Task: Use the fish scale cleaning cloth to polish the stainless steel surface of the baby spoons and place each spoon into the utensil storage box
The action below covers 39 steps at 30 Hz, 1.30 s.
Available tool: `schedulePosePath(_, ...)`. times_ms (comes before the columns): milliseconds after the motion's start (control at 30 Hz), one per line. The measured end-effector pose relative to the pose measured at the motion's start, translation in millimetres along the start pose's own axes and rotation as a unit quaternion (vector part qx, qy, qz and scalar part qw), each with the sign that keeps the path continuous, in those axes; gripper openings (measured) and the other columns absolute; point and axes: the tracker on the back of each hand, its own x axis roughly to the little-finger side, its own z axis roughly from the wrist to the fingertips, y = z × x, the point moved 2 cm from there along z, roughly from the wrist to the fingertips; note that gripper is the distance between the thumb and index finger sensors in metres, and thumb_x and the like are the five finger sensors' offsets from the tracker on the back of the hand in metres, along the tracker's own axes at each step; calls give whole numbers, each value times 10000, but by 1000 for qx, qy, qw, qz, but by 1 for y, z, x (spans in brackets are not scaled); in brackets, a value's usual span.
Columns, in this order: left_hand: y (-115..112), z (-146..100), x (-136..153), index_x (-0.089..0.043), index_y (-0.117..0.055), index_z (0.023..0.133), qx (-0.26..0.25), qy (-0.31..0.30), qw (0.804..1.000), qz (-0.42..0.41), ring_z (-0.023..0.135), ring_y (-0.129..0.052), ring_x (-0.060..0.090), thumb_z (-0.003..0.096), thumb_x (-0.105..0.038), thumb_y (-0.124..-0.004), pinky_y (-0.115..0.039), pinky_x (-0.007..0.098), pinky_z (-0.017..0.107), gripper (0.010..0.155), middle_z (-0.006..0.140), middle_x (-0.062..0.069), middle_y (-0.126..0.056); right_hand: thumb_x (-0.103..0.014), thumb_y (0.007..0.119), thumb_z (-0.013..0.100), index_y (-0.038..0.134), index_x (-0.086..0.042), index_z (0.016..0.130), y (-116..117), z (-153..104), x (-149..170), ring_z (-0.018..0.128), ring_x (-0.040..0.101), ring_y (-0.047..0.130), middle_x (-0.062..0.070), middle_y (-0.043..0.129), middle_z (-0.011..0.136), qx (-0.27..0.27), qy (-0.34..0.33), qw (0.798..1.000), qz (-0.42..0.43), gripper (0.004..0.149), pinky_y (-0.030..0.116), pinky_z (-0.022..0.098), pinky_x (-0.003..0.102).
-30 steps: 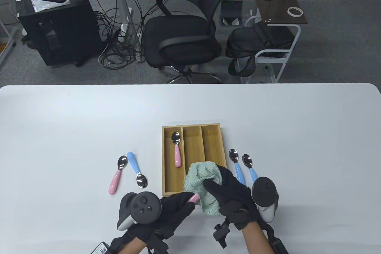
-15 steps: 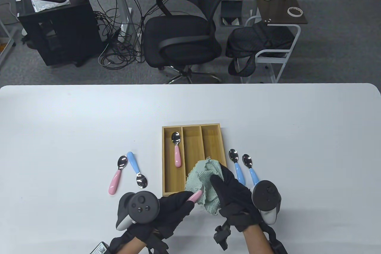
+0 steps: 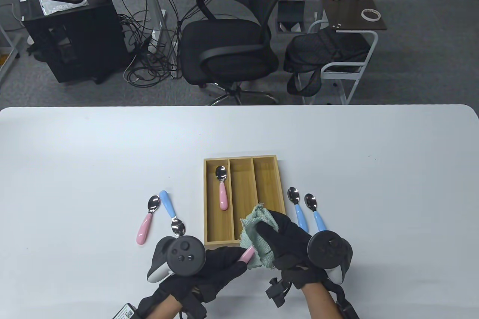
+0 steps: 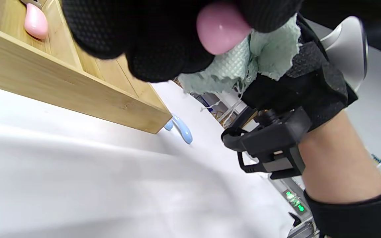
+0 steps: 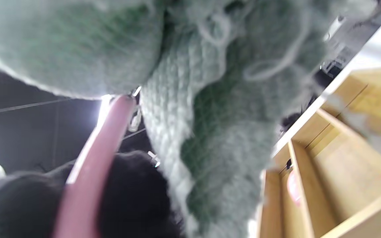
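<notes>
Here the left hand grips a pink-handled spoon just near of the storage box, while the right hand wraps the green cloth round its hidden bowl. A firm handle grip should let the cloth rub fully.

Mint-green waffle-textured cloth, pink spoon handle, black gloves — tan wooden box, blue-handled spoons, white table

Table view high up, looking down, both wrist views very close, looking up, all three share the wooden storage box.
</notes>
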Motion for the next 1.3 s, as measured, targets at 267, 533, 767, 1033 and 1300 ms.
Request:
schedulePosePath(267,2,-2,-7,-82,-722,1016,4,-15,1000,0,591,-955,247,635,-476,-601,-838,453,468,561,796,80,-859,-452,661,623,748,-76,884,-5,1,4,269,33,1055,26,980,582,-46,42,998,-24,466,979,205,212)
schedulePosePath(533,2,1,-3,-87,-723,1010,-7,-3,1000,-3,569,-963,233,627,-483,-613,-846,440,455,562,789,75,-865,-391,759,603,595,-103,1001,7,7,18,471,129,1035,59,867,809,-76,74,989,105,518,957,374,281)
schedulePosePath(767,44,-6,24,-62,-760,980,-113,94,987,-62,512,-984,213,638,-492,-628,-860,427,411,565,732,66,-898,-405,668,652,549,-103,1012,-51,-4,37,508,92,1014,-10,842,813,124,132,967,178,484,949,398,266)
schedulePosePath(1033,53,43,67,-7,-792,925,-101,323,939,57,371,-1011,165,644,-496,-633,-883,380,292,585,608,24,-941,-405,657,658,539,-107,1017,-46,-3,35,520,105,1008,-6,834,822,107,127,968,186,481,940,409,280)
schedulePosePath(1300,38,80,76,12,-755,949,-50,407,891,197,339,-1037,137,641,-506,-647,-906,335,255,612,595,-16,-961,-406,655,658,540,-108,1017,-44,-3,25,523,110,1009,-7,834,824,102,96,978,152,481,939,411,284)
